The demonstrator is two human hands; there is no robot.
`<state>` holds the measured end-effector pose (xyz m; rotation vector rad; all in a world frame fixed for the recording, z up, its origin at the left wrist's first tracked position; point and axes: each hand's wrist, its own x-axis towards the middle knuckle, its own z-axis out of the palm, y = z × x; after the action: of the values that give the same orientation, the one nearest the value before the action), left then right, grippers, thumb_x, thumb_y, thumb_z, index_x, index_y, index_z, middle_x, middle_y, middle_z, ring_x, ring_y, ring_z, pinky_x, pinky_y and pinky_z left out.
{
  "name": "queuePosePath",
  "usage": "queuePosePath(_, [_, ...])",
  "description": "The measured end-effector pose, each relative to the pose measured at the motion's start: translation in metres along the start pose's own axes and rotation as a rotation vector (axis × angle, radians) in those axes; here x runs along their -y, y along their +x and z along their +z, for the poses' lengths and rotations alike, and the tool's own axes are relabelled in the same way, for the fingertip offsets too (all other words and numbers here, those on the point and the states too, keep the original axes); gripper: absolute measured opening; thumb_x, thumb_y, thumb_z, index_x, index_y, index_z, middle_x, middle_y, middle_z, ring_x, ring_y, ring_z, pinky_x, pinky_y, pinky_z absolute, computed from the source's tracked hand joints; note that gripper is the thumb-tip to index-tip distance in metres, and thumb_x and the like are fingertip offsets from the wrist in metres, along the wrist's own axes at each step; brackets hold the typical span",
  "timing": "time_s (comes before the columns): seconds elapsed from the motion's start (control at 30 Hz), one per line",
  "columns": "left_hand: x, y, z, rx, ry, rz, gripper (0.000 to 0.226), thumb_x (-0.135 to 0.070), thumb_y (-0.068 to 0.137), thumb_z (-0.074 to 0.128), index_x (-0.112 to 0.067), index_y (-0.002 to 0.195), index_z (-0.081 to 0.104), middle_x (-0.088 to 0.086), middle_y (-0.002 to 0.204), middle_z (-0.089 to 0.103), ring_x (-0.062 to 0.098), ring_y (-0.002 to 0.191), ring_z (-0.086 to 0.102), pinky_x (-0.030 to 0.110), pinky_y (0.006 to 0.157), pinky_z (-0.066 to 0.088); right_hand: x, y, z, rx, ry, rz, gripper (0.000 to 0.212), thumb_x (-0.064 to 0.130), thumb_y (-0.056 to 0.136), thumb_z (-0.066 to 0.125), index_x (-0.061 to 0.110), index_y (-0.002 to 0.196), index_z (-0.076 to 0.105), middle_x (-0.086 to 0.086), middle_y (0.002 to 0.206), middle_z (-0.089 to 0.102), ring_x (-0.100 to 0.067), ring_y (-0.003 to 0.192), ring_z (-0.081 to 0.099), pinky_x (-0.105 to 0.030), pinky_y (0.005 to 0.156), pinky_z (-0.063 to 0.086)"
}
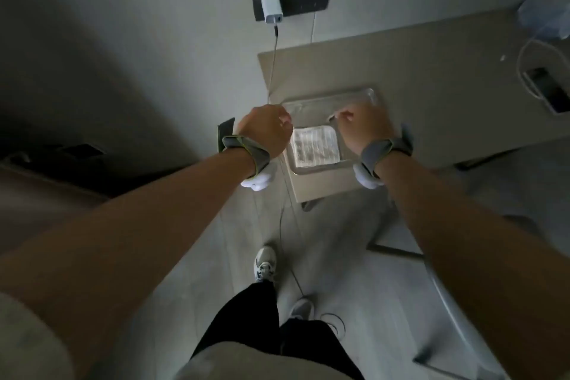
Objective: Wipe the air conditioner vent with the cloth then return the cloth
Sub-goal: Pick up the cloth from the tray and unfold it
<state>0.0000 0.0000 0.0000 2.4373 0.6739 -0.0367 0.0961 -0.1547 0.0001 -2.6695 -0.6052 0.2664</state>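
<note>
A white folded cloth lies in a clear plastic tray at the near left corner of a beige table. My left hand hovers at the tray's left edge with its fingers curled in and nothing showing in them. Over the tray's right side, my right hand pinches thumb and forefinger at something small and pale; what it is cannot be made out. Neither hand touches the cloth. Both wrists wear grey straps. No air conditioner vent is in view.
A white charger sits in a dark wall plate, and its cable hangs down past my left hand. On the table's right end are a phone and a plastic bag. Dark furniture stands at the left. My feet are on the grey floor.
</note>
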Motion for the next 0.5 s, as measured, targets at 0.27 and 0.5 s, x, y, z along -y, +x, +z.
queuePosePath(0.27, [0.032,0.045,0.070,0.209,-0.015,-0.027,0.022,-0.022,0.088,0.048,-0.024,0.096,0.068,0.000,0.110,0.068,0.025,0.103,0.061,0.037,0.092,0.050,-0.025,0.021,0.070,0.102,0.056,0.164,0.025,0.011,0.092,0.046,0.008,0.106,0.067,-0.017,0.107,0.069,-0.035,0.092,0.063,-0.037,0.075,0.054])
queuePosePath(0.5, [0.058,0.054,0.113,0.283,0.177,0.168,0.019,-0.028,0.091,0.053,-0.024,0.105,0.065,0.001,0.108,0.066,0.025,0.104,0.059,0.037,0.092,0.044,-0.037,0.024,0.117,0.253,-0.174,0.043,0.028,0.006,0.092,0.046,0.011,0.115,0.062,-0.017,0.122,0.059,-0.034,0.111,0.049,-0.041,0.091,0.046])
